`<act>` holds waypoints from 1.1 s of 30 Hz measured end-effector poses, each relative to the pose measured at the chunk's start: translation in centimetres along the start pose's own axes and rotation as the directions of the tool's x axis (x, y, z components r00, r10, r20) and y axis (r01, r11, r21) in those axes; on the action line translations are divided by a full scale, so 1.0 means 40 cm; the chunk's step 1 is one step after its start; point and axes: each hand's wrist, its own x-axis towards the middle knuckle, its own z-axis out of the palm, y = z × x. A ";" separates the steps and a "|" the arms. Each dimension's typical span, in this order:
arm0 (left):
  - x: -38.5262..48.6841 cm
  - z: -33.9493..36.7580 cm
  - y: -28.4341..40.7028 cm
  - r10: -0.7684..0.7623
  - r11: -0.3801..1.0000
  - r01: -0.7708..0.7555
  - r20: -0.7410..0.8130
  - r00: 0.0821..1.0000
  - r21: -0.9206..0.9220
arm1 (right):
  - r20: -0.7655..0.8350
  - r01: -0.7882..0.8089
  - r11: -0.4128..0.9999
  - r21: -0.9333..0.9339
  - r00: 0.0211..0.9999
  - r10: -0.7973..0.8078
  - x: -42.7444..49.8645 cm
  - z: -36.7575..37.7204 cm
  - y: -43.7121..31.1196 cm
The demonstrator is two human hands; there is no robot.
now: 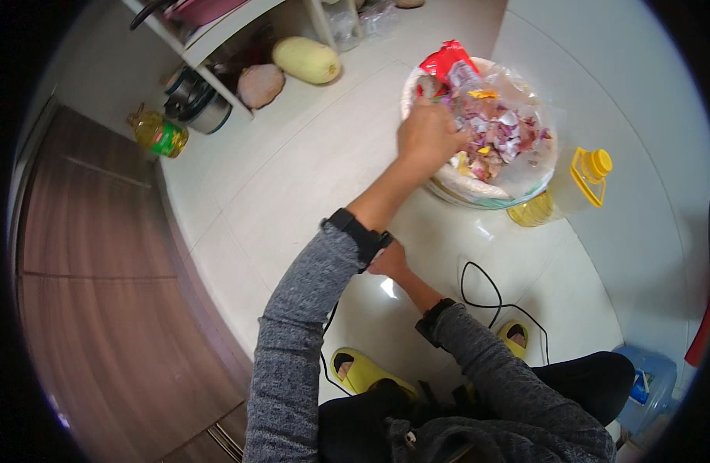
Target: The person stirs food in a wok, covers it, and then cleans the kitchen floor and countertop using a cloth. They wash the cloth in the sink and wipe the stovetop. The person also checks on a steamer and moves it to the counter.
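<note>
My left hand [430, 134] reaches over the near left rim of a round waste bin [406, 110] lined with a plastic bag. Its fingers are bent down among the refuse, and whether they grip anything is hidden. Purple and white onion-like peelings [508, 130], yellow scraps and crumpled clear plastic lie in the bin, with a red plastic wrapper [447, 59] at its far rim. Below my left wrist is my right hand [391, 260], partly covered by the left sleeve's cuff; its fingers cannot be seen clearly.
An oil jug with a yellow cap [598, 164] stands right of the bin. A black cable [499, 305] loops on the tiled floor by my yellow slippers. Farther left are a pale melon-like gourd [307, 60], a shelf, a steel pot [210, 113] and an oil bottle [162, 138].
</note>
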 end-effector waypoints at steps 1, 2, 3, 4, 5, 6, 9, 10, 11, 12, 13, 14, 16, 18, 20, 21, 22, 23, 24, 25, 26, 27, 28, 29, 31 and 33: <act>-0.012 0.002 0.000 -0.011 1.000 0.012 0.028 1.000 -0.016 | 0.000 0.017 0.999 -0.033 1.000 -0.017 0.000 0.003 0.000; -0.020 0.001 0.000 0.165 0.978 -0.170 -0.050 0.985 -0.119 | -0.001 0.035 0.997 -0.067 0.999 -0.035 -0.004 0.001 -0.002; -0.034 -0.005 -0.006 0.279 0.939 -0.290 -0.084 0.957 -0.185 | 0.021 0.081 0.987 -0.138 0.997 -0.079 -0.002 -0.003 -0.007; -0.054 -0.010 -0.013 0.263 0.915 -0.296 -0.153 0.953 -0.273 | 0.042 -0.009 0.994 -0.105 0.999 0.013 -0.004 -0.014 -0.014; -0.078 -0.016 -0.022 0.206 0.904 -0.252 -0.163 0.965 -0.347 | 0.053 -0.113 0.979 -0.168 0.991 0.123 0.003 -0.019 -0.026; -0.117 -0.023 -0.042 0.133 0.866 -0.216 -0.207 0.969 -0.452 | 0.048 -0.219 0.959 0.179 0.976 0.214 0.003 -0.031 -0.039; -0.293 -0.062 -0.184 -0.181 0.873 0.118 -0.089 0.979 -0.474 | 0.071 -0.308 0.864 0.397 0.949 0.306 0.005 -0.077 -0.083; -0.362 -0.082 -0.260 -0.256 0.853 0.189 -0.074 0.964 -0.487 | 0.044 -0.305 0.880 0.364 0.949 0.311 0.001 -0.086 -0.097; -0.431 -0.102 -0.343 -0.456 0.755 0.377 -0.018 0.890 -0.536 | 0.044 -0.277 0.909 0.311 0.960 0.277 -0.005 -0.090 -0.107; -0.501 -0.121 -0.425 -0.551 0.788 0.470 -0.114 0.827 -0.397 | 0.032 -0.268 0.931 0.247 0.963 0.269 -0.012 -0.090 -0.115; -0.571 -0.137 -0.503 -0.642 0.738 0.544 -0.167 0.748 -0.399 | 0.001 -0.247 0.952 0.181 0.968 0.251 -0.018 -0.085 -0.120; -0.627 -0.141 -0.572 -0.751 0.659 0.684 -0.220 0.623 -0.314 | 0.020 -0.259 0.951 0.171 0.965 0.260 -0.024 -0.076 -0.123; -0.723 -0.138 -0.677 -0.829 0.555 0.796 -0.236 0.507 -0.242 | 0.024 -0.216 0.963 0.162 0.976 0.215 -0.036 -0.047 -0.125; -0.761 -0.120 -0.732 -0.681 0.669 0.742 -0.435 0.589 -0.043 | -0.053 -0.243 0.966 0.084 0.967 0.248 -0.040 -0.014 -0.132; -0.766 -0.124 -0.740 -0.641 0.681 0.732 -0.494 0.587 -0.015 | -0.119 -0.194 0.978 0.070 0.972 0.201 -0.040 0.003 -0.151; -0.765 -0.130 -0.723 -0.691 0.657 0.748 -0.471 0.549 -0.092 | -0.133 -0.157 0.984 0.087 0.977 0.168 -0.045 0.007 -0.167; -0.760 -0.142 -0.698 -0.776 0.586 0.791 -0.405 0.484 -0.177 | -0.168 -0.164 0.983 0.087 0.970 0.177 -0.051 0.011 -0.188; -0.760 -0.161 -0.664 -0.870 0.494 0.757 -0.231 0.437 -0.428 | -0.065 -0.058 0.982 0.182 0.995 0.071 -0.055 0.019 -0.214; -0.771 -0.179 -0.622 -0.924 0.285 0.726 0.021 0.381 -0.626 | 0.015 -0.004 0.965 0.262 1.000 0.000 -0.059 0.037 -0.244; -0.789 -0.193 -0.575 -0.891 0.188 0.609 0.127 0.436 -0.770 | 0.091 0.039 0.938 0.344 0.993 -0.074 -0.063 0.060 -0.276; -0.814 -0.203 -0.530 -0.807 0.092 0.440 0.193 0.559 -0.893 | 0.146 0.143 0.951 0.275 0.971 -0.189 -0.074 0.088 -0.306; -0.841 -0.217 -0.499 -0.818 0.013 0.357 0.196 0.541 -0.934 | 0.219 0.246 0.946 0.212 0.931 -0.292 -0.092 0.129 -0.335; -0.875 -0.233 -0.481 -0.801 -0.037 0.221 0.161 0.577 -0.975 | 0.302 0.233 0.937 0.261 0.902 -0.308 -0.111 0.176 -0.362; -0.910 -0.247 -0.478 -0.743 -0.088 0.027 0.083 0.664 -0.996 | 0.379 0.228 0.917 0.326 0.857 -0.348 -0.129 0.224 -0.383; -0.975 -0.271 -0.524 -0.910 0.254 0.250 -0.143 0.389 -0.934 | 0.384 0.446 0.883 0.147 0.796 -0.467 -0.146 0.320 -0.402; -1.060 -0.287 -0.582 -0.984 0.175 0.307 -0.171 0.042 -0.935 | 0.534 0.300 0.938 0.174 0.771 -0.346 -0.169 0.405 -0.399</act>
